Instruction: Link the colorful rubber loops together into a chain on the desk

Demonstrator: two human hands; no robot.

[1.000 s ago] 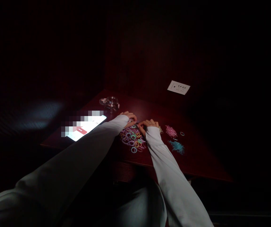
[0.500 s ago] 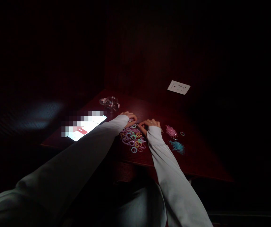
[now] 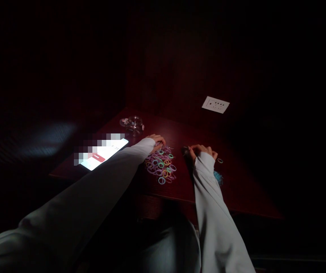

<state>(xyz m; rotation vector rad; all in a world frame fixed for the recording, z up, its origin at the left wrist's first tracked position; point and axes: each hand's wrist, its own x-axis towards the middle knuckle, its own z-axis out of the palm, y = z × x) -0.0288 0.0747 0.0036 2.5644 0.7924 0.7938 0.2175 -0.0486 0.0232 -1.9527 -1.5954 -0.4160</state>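
Note:
A pile of small elastic hair ties (image 3: 160, 167), mostly purple with some green, yellow and blue rings, lies on the dark red table (image 3: 236, 197). At the pile's far edge my left hand (image 3: 156, 139) has its fingers curled down among the bands; what they grip is hidden. My right hand (image 3: 205, 151) is over the table to the right of the pile, thumb and forefinger pinched together. Whatever is in that pinch is too small and dim to name. Beside those fingertips is a small dark patch (image 3: 184, 151). Blue bands (image 3: 218, 177) show partly from behind my right wrist.
A lit phone (image 3: 106, 154) lies on the left of the table. Behind it stands a clear glass jar (image 3: 135, 124), with a pinkish lid-like piece (image 3: 124, 121) beside it. One ring-shaped band (image 3: 220, 160) lies at the right. A white wall socket (image 3: 215, 105) is above.
My right hand has moved right, away from the pile and my left hand, and now covers the pink bands and part of the blue ones. My left hand has stayed almost still.

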